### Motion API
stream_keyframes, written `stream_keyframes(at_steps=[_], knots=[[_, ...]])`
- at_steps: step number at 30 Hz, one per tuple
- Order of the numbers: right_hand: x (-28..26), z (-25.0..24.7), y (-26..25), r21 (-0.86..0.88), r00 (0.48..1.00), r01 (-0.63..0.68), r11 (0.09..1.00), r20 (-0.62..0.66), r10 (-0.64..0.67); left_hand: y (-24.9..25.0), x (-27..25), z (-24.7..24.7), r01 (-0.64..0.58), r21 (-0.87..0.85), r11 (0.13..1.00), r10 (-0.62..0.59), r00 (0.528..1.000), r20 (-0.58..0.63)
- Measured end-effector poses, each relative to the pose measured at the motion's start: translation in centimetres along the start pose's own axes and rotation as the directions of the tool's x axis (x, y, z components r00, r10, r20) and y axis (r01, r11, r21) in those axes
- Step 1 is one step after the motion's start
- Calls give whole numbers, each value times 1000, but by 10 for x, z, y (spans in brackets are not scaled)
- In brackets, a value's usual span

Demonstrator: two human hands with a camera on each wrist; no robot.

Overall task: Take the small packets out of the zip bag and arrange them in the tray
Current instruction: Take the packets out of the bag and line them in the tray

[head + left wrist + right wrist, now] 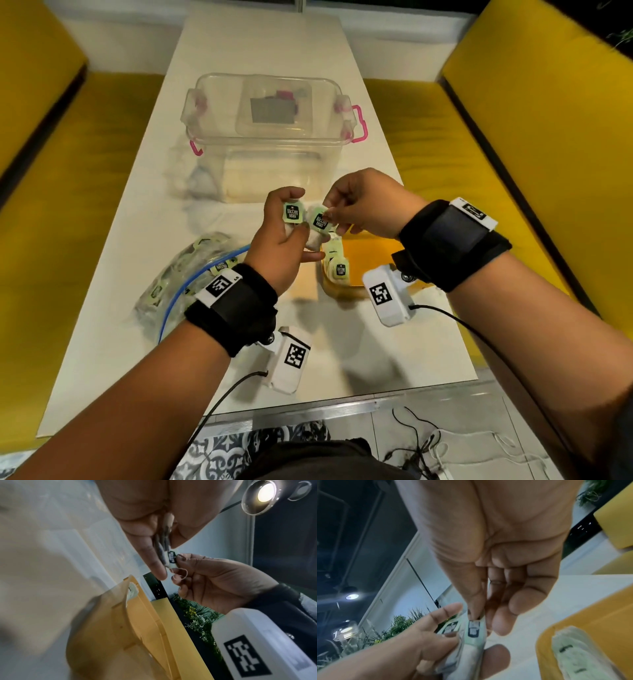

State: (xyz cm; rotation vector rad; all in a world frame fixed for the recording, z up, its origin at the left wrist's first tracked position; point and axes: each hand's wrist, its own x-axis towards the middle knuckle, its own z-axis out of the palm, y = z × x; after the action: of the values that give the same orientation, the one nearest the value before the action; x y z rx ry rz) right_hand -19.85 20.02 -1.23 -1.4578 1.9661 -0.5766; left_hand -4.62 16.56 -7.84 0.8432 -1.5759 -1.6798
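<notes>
Above the table, my left hand (294, 229) grips a bunch of small green-and-white tea packets (292, 212) between thumb and fingers. My right hand (329, 216) pinches the top of one packet (320, 222) in that bunch, just above the near-left corner of the yellow tray (373, 255). Several packets (337, 265) stand in a row along the tray's left side. The clear zip bag (181, 277), with a blue zip line, lies at the left with more packets inside. In the right wrist view, my thumb and forefinger hold the packet (474, 628) by its top edge. The left wrist view shows the bunch (165, 555) edge-on.
A clear plastic box (267, 137) with pink latches stands behind the hands in the middle of the white table (120, 342). Yellow benches (513, 171) flank the table on both sides. Cables run from the wrist cameras off the near edge.
</notes>
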Motion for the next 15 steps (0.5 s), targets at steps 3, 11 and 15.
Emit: stream_keyframes(at_steps=[3,11,15], knots=[[-3,-12,-6,-93,996,58,994,-57,-63,4,0,-5,12,-39,999,-13,999,-37],[-11,-34,-30,-361,984,176,916,39,-174,-1,5,-11,10,227,974,-11,1000,5],[-12,-31,-36,-364,979,200,910,44,-198,3,2,-6,-25,260,965,2,996,86]])
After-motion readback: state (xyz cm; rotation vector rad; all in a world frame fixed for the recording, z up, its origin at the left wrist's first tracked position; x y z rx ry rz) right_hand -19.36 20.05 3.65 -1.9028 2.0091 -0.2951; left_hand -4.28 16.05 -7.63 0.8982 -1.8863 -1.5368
